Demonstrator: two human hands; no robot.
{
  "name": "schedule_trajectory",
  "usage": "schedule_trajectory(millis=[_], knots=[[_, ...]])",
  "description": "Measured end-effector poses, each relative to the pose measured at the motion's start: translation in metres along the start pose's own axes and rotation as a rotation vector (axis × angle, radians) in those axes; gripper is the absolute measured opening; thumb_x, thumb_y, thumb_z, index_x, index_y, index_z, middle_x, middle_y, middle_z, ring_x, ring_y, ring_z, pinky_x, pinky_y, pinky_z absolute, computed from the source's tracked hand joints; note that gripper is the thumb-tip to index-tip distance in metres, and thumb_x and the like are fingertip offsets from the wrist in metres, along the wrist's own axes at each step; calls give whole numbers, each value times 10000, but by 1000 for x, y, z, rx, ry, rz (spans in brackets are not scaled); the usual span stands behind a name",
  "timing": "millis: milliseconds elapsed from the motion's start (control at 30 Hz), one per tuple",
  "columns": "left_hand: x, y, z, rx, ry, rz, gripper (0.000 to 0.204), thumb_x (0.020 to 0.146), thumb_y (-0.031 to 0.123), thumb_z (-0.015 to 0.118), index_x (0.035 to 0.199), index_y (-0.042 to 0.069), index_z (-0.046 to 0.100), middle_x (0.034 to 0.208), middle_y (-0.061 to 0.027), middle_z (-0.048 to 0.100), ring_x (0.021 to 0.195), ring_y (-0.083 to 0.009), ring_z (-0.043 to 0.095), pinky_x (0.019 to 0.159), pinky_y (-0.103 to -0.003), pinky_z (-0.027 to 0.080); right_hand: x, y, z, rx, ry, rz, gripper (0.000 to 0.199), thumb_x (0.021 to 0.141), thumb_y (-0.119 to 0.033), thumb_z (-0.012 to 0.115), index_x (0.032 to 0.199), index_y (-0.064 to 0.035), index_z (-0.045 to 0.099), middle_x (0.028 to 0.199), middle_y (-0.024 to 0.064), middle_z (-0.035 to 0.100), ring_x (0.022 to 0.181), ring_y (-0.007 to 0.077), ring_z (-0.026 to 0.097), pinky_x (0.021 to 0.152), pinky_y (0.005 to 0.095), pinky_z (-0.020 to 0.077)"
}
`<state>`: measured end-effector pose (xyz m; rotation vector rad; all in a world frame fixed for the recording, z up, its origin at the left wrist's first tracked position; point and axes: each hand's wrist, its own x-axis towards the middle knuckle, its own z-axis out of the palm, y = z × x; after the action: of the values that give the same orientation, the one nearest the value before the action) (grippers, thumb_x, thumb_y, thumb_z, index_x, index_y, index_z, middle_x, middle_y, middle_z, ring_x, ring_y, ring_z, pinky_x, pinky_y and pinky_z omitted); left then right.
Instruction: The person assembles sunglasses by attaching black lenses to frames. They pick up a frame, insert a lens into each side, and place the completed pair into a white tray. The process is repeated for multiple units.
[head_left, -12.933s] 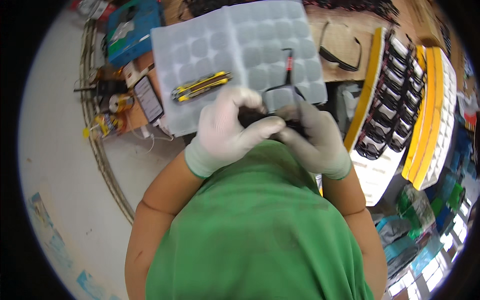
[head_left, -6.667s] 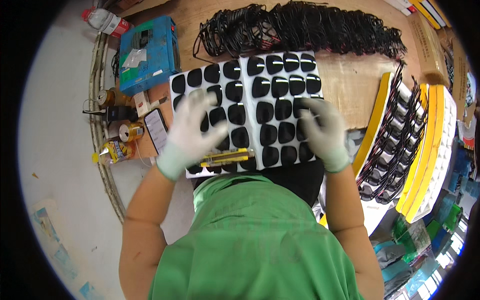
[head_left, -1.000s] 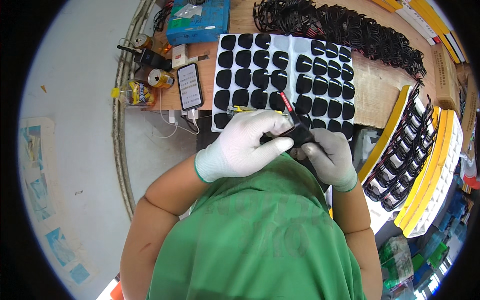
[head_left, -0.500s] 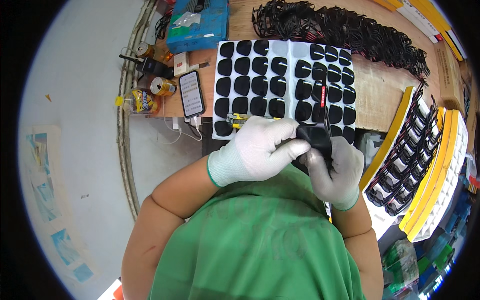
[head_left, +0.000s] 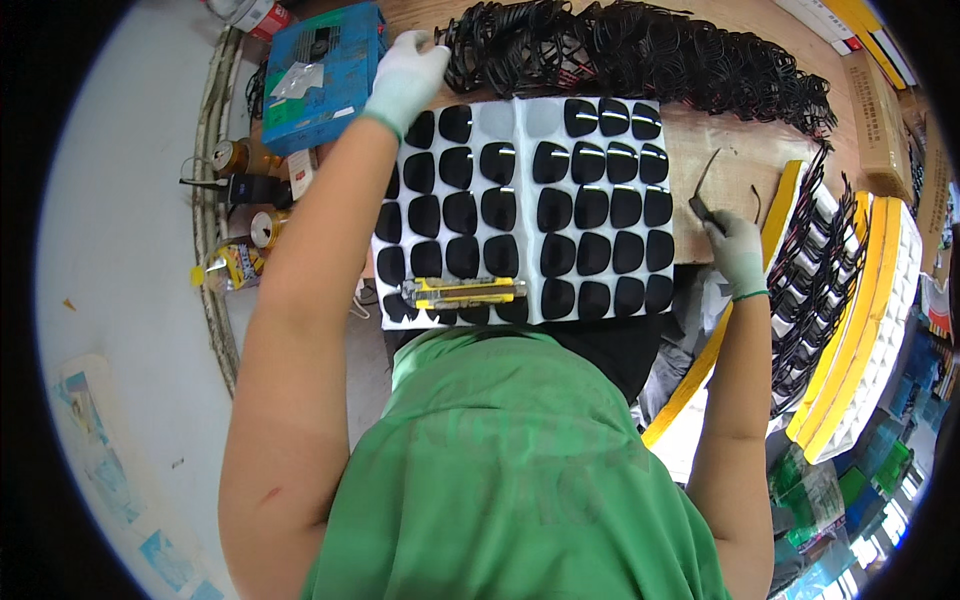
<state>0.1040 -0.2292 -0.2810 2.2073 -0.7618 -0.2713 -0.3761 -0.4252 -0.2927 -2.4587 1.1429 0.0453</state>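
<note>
Stretched far forward, my gloved left hand point(head_left: 408, 80) has its fingers curled at the left end of a heap of black glasses frames point(head_left: 640, 55). What its fingertips hold is hidden. On the right, my gloved right hand point(head_left: 738, 250) grips a pair of black glasses point(head_left: 703, 207), its thin temple arms pointing away from me. Between my arms lies a white sheet point(head_left: 526, 215) bearing rows of dark lenses point(head_left: 591, 208); two places in the far row show pale instead of dark. A yellow utility knife point(head_left: 465, 292) lies across the sheet's near part.
Beside my right forearm stand yellow-edged white trays point(head_left: 845, 330), one carrying rows of black glasses point(head_left: 800, 300). A blue box point(head_left: 322, 75) is at the far left, with drink cans point(head_left: 268, 228) and a plastic bottle point(head_left: 240, 266) nearer. A cardboard box point(head_left: 876, 125) stands far right.
My hands, together on the black glasses before, have parted. The right has carried the glasses rightward; the left has reached forward to the frame heap. The view has shifted, and the knife shows fully.
</note>
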Motion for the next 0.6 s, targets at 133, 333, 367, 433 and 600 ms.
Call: schedule_trajectory(millis=[133, 333, 367, 433, 600], knots=[[56, -68, 31, -582, -224, -739, 367, 867, 256, 682, 1163, 41, 652, 1233, -131, 653, 1234, -272, 561, 1103, -472, 385, 13, -19, -6, -115, 34, -28, 294, 903, -241, 700, 1118, -44, 731, 1097, 198, 709, 1033, 399, 671, 888, 449, 531], [44, -28, 24, -643, -353, -749, 363, 816, 250, 700, 1131, 77, 646, 1270, -96, 590, 1233, -280, 510, 1163, -474, 270, 12, -165, 2, 121, 170, -319, 331, 864, -255, 753, 1145, -81, 735, 1133, 157, 678, 1080, 349, 626, 953, 458, 502], [46, -26, 22, -696, -364, -777, 422, 817, 243, 698, 1191, 58, 632, 1352, -115, 564, 1306, -307, 478, 1187, -494, 245, 17, -189, 12, 85, 131, -389, 361, 856, -280, 745, 1158, -84, 726, 1121, 141, 666, 1086, 337, 614, 949, 461, 497], [54, -35, 18, -758, -238, -781, 221, 862, 208, 668, 1033, 68, 657, 1074, -83, 659, 1018, -237, 612, 983, -425, 440, 26, -228, 23, -80, 54, -386, 388, 844, -301, 743, 1146, -61, 696, 1082, 141, 646, 1075, 333, 609, 923, 446, 508], [45, -33, -21, -1054, -95, -398, 168, 959, 182, 651, 1007, 24, 683, 914, -31, 683, 773, -152, 655, 664, -285, 532, 43, -243, 26, -244, 54, -334, 328, 845, -258, 738, 1076, -37, 666, 1065, 151, 642, 1026, 329, 630, 836, 432, 547]])
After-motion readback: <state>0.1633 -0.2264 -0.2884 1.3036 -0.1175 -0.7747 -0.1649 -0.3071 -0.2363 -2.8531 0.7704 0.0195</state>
